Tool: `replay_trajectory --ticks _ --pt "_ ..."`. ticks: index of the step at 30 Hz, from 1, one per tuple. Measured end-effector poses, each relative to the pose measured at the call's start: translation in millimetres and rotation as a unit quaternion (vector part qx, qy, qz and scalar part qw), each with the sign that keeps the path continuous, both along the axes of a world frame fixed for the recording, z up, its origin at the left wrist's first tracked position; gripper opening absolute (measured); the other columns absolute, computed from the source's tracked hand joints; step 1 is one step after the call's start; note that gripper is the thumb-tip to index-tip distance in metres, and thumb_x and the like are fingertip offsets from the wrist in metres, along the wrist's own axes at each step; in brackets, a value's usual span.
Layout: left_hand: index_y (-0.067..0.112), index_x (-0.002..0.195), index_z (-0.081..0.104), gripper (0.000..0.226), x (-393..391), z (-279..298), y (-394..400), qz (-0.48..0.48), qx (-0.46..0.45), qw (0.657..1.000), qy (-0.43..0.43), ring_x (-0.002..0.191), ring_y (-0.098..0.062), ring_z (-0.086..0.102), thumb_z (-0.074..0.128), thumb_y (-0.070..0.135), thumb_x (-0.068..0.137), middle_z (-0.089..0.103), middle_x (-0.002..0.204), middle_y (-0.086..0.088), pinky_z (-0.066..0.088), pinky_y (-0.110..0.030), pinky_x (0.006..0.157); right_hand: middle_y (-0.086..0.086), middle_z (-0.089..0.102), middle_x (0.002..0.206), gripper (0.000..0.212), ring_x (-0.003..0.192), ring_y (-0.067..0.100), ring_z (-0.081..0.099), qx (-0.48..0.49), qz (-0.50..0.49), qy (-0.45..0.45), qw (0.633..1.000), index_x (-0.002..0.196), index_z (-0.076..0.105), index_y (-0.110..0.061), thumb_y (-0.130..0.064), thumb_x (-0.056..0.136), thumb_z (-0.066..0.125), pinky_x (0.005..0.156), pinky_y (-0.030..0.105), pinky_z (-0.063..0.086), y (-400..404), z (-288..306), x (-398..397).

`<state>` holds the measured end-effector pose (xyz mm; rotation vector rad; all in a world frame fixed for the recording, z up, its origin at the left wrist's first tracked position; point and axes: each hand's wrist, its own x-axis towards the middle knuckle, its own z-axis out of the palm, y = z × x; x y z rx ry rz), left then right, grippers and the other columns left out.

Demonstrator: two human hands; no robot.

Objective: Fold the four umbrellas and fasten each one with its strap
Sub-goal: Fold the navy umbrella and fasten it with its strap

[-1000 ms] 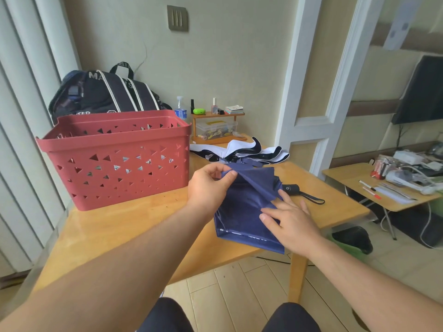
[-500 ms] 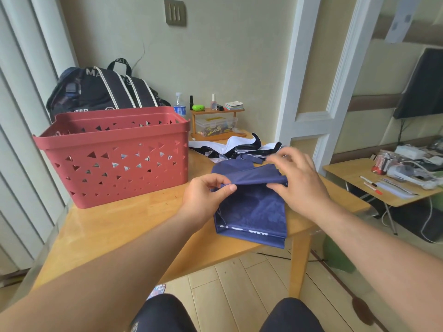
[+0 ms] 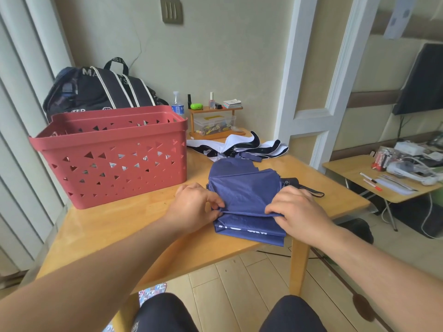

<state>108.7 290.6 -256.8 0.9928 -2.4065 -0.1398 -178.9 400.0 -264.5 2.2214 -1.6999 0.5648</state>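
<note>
Mid-fold on the navy umbrella (image 3: 244, 195) at the counter's (image 3: 115, 226) near right edge, left hand (image 3: 194, 207) and right hand (image 3: 297, 212) both pinching one pleat; next, probably rolling and strapping.

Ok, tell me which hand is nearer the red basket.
Left. The left hand pinches the blue umbrella fold just in front of the red basket; the right hand grips the fold's far side.
</note>
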Motion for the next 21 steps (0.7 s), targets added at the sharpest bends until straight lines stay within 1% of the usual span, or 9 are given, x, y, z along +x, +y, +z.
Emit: replay_trajectory --ticks 2,5,7,9,11,13,16,18,21 --pt "0.042 0.094 0.077 0.012 2.7 -0.1 0.4 -0.001 -0.021 1.0 -0.017 0.104 -0.008 0.055 0.083 0.041 0.083 0.071 0.087 0.025 0.032 -0.033 0.094 -0.021 0.067 0.091 0.028 0.104 0.019 0.059 0.003 0.002 0.002 1.0 0.096 0.08 -0.036 -0.013 0.08 0.081 0.088 0.038 0.038 1.3 -0.7 -1.3" --pt "0.042 0.087 0.078 0.01 6.3 -2.5 -1.5 -0.003 -0.046 0.997 -0.06 0.104 -0.012 0.057 0.082 0.048 0.081 0.07 0.091 0.021 0.035 -0.036 0.094 -0.021 0.066 0.09 0.027 0.102 0.018 0.061 0.012 0.021 0.018 1.0 0.097 0.082 -0.036 -0.015 0.079 0.086 0.089 0.041 0.045 3.3 -1.4 -4.0" --pt "0.042 0.086 0.078 0.015 6.8 -2.1 -3.1 -0.017 -0.071 0.992 -0.102 0.103 -0.014 0.055 0.071 0.053 0.079 0.063 0.096 0.019 0.035 -0.036 0.092 -0.018 0.063 0.089 0.029 0.1 0.017 0.061 0.023 0.041 0.033 0.998 0.099 0.082 -0.034 -0.014 0.078 0.088 0.087 0.041 0.047 4.5 -2.6 -5.4" --pt "0.039 0.084 0.078 0.029 0.4 5.7 -3.2 -0.022 -0.08 0.987 -0.136 0.106 -0.013 0.048 0.054 0.052 0.076 0.055 0.103 0.019 0.031 -0.033 0.094 -0.016 0.06 0.089 0.029 0.099 0.017 0.06 0.033 0.05 0.039 0.997 0.103 0.082 -0.032 -0.013 0.081 0.086 0.087 0.038 0.046 4.7 -3.2 -6.8" --pt "0.034 0.085 0.077 0.033 -14.1 18.3 0.0 -0.015 -0.063 0.991 -0.114 0.107 -0.017 0.046 0.047 0.046 0.078 0.056 0.111 0.016 0.035 -0.036 0.097 -0.014 0.06 0.093 0.03 0.101 0.017 0.058 0.065 0.05 0.047 0.995 0.11 0.08 -0.031 -0.011 0.088 0.079 0.089 0.037 0.049 4.7 -1.2 -5.0" --pt "0.032 0.103 0.076 0.039 -35.8 26.2 3.9 -0.025 -0.045 0.995 -0.08 0.11 -0.024 0.052 0.044 0.04 0.083 0.062 0.121 0.008 0.042 -0.04 0.099 -0.012 0.06 0.103 0.033 0.107 0.017 0.055 0.11 0.042 0.055 0.991 0.121 0.076 -0.032 -0.012 0.097 0.067 0.094 0.038 0.047 4.7 3.5 -2.4" --pt "0.026 0.138 0.06 0.043 -65.4 18.9 5.4 -0.036 0.014 0.993 -0.111 0.127 -0.027 0.053 0.045 0.031 0.098 0.058 0.139 0.0 0.048 -0.042 0.103 -0.013 0.056 0.114 0.039 0.117 0.014 0.05 0.169 0.02 0.044 0.984 0.136 0.067 -0.036 -0.017 0.106 0.05 0.094 0.03 0.042 8.5 13.7 2.4" --pt "0.028 0.142 0.056 0.039 -68.2 6.2 -1.6 -0.012 0.054 0.989 -0.137 0.13 -0.027 0.053 0.045 0.031 0.105 0.057 0.14 -0.001 0.05 -0.043 0.1 -0.011 0.054 0.111 0.043 0.115 0.014 0.049 0.189 0.013 0.043 0.981 0.142 0.062 -0.038 -0.016 0.107 0.046 0.088 0.03 0.043 13.7 17.6 3.8" --pt "0.03 0.137 0.063 0.035 -53.2 -10.1 -15.0 0.025 0.065 0.988 -0.136 0.123 -0.028 0.058 0.051 0.04 0.105 0.06 0.133 -0.002 0.049 -0.039 0.099 -0.01 0.051 0.106 0.047 0.11 0.013 0.047 0.205 0.012 0.059 0.977 0.147 0.055 -0.038 -0.014 0.108 0.044 0.086 0.032 0.045 19.7 17.9 5.3"
